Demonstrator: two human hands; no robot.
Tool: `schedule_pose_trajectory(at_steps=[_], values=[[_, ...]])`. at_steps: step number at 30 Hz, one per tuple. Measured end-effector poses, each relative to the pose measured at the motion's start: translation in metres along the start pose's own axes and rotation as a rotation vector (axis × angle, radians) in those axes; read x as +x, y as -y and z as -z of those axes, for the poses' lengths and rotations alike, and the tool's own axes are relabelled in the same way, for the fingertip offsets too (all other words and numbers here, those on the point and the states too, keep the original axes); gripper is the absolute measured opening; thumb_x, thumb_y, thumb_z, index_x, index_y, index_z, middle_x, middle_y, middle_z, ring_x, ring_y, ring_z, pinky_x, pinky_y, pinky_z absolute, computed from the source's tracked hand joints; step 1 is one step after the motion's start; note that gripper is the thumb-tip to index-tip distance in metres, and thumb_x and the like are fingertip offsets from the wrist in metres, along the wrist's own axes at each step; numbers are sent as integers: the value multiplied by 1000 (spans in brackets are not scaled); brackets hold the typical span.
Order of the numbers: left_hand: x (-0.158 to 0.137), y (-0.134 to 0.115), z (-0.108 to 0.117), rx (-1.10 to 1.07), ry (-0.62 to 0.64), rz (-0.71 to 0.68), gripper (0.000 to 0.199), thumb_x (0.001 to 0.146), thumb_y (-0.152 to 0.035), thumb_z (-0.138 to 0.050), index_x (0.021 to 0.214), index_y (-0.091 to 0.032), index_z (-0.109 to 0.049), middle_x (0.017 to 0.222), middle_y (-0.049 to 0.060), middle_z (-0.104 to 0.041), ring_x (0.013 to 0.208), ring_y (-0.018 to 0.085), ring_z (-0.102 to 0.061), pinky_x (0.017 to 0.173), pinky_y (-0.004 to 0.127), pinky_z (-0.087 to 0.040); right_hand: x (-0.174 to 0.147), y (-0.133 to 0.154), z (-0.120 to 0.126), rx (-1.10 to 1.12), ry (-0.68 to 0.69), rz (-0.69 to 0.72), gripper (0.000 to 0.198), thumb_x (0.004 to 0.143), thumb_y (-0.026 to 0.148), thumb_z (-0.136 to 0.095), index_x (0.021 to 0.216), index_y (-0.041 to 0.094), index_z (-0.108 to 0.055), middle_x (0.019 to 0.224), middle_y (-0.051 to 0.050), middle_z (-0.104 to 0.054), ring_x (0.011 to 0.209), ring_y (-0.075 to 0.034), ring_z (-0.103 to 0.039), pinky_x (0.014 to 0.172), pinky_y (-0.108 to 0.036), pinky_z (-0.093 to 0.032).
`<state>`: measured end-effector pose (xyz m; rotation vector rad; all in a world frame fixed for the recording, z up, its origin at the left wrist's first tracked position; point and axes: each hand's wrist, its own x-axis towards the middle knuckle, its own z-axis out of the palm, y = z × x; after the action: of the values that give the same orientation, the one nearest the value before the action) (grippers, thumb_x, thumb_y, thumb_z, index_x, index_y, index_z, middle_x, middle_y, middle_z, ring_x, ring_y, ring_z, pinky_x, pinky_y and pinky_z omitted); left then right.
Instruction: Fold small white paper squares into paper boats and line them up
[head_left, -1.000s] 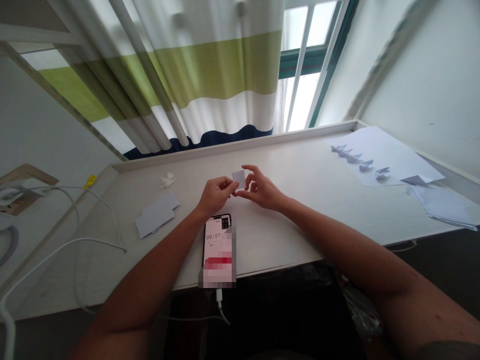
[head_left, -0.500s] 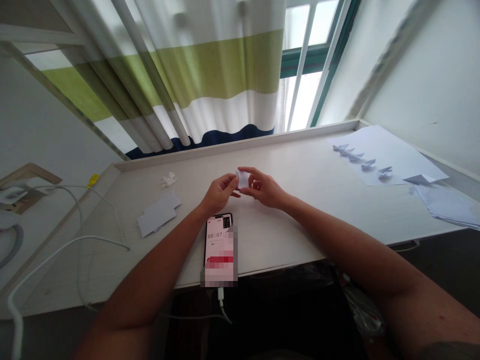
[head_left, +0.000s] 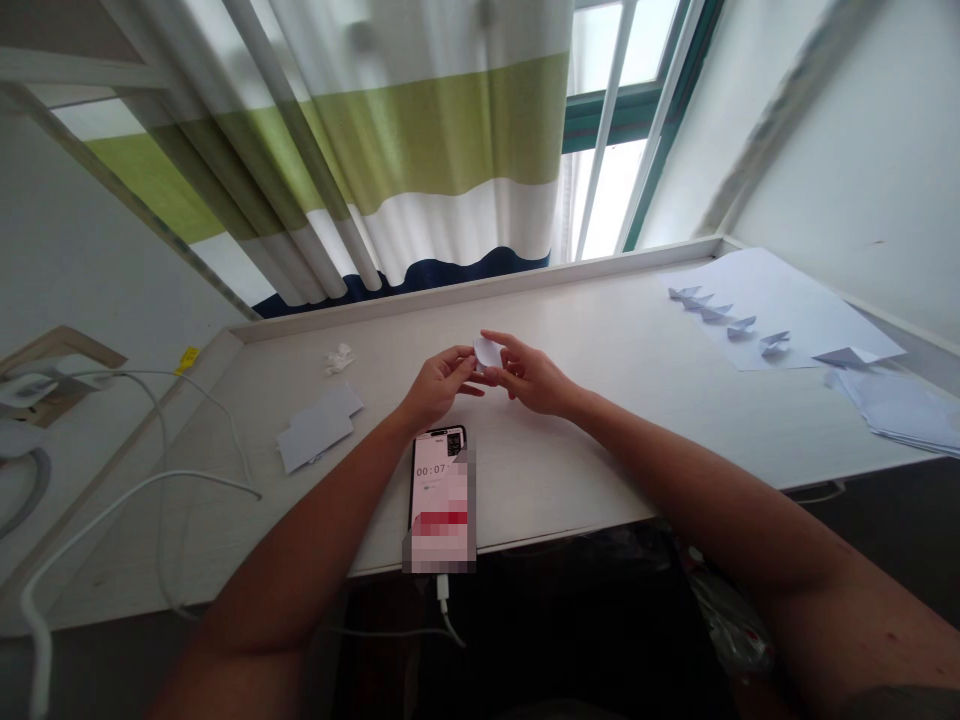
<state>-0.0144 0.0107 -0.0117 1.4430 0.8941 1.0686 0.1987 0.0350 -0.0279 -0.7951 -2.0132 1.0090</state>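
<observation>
1. Left hand [head_left: 435,385] and right hand [head_left: 534,378] meet just above the tabletop [head_left: 600,420], both pinching one small white paper piece [head_left: 487,351] between thumb and fingertips.
2. Grip state: left hand closed on the paper's left edge, right hand closed on its right side and top (fingertips curled over it). Neither hand holds anything else.
3. The paper piece is in the air between the two hands, clear of the tabletop, already partly folded and bowed; exact crease lines are too small to read.
4. Step in hand, as I judge it: a mid-fold on a small origami-type piece, shaping or opening it rather than flattening it.
5. Next move likely calls for a fine two-finger pinch and a steady counter-hold from the other hand, since the piece is tiny and would crumple easily.
6. Just in front of the hands lies a phone [head_left: 441,490] with a timer screen, cable plugged in at its near end.
7. To the left: loose paper slips [head_left: 319,430] and a small crumpled scrap [head_left: 337,358].
8. Far right: a row of finished folded pieces [head_left: 724,318] on a large white sheet [head_left: 810,315], with a paper stack [head_left: 900,410] near it.
</observation>
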Motion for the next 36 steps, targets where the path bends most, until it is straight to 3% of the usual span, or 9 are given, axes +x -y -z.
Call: schedule_pose_trajectory(at_steps=[6, 10, 18, 21, 25, 31, 36], values=[[0, -1, 1, 40, -45, 27, 39, 91, -51, -82, 106, -16, -72, 97, 11, -85, 92, 26, -84, 78, 36, -63, 1, -1, 1, -24, -27, 7, 67, 110, 44, -60, 168, 20, -39, 91, 0, -68, 63, -13, -61, 59, -29, -52], [-1, -3, 1, 49, -75, 26, 35, 91, -47, -80, 106, -16, -74, 94, 11, -85, 92, 26, -84, 79, 37, -62, 1, -3, 2, -29, -59, 52, 57, 111, 43, -59, 163, 23, -46, 93, 0, -70, 61, -12, -62, 59, -27, -52], [-3, -8, 2, 63, -91, 54, 28, 86, -40, -81, 95, -15, -73, 93, 11, -85, 92, 26, -83, 79, 35, -61, 0, 9, 5, -67, -135, 60, 35, 116, 46, -40, 126, 19, -61, 84, 0, -73, 56, -12, -64, 63, -29, -52], [-3, -11, 3, 39, -117, 70, 38, 81, -37, -85, 109, -16, -69, 92, 9, -85, 89, 26, -83, 77, 35, -60, -1, 12, 5, -37, -133, 53, 31, 114, 47, -43, 118, 20, -57, 89, -2, -76, 58, -13, -66, 62, -30, -53], [-2, -13, 5, -59, -98, 73, 46, 83, -40, -76, 121, -17, -66, 98, 9, -84, 90, 26, -83, 76, 34, -61, -1, 10, 3, -6, -107, 52, 26, 110, 47, -51, 113, 21, -54, 93, -5, -78, 57, -14, -67, 58, -30, -53], [1, -12, 6, -113, -103, 72, 42, 80, -46, -72, 110, -15, -71, 93, 8, -81, 87, 25, -81, 73, 34, -62, -1, 9, 2, -4, -107, 64, 19, 106, 40, -57, 103, 21, -54, 96, -5, -79, 55, -12, -66, 57, -29, -53], [0, -13, 2, -59, -173, 91, 31, 69, -29, -80, 96, -16, -74, 88, 3, -76, 81, 19, -75, 71, 31, -62, -1, 7, 2, -11, -116, 89, 17, 107, 38, -56, 100, 22, -53, 89, -2, -77, 54, -12, -65, 57, -29, -53]])
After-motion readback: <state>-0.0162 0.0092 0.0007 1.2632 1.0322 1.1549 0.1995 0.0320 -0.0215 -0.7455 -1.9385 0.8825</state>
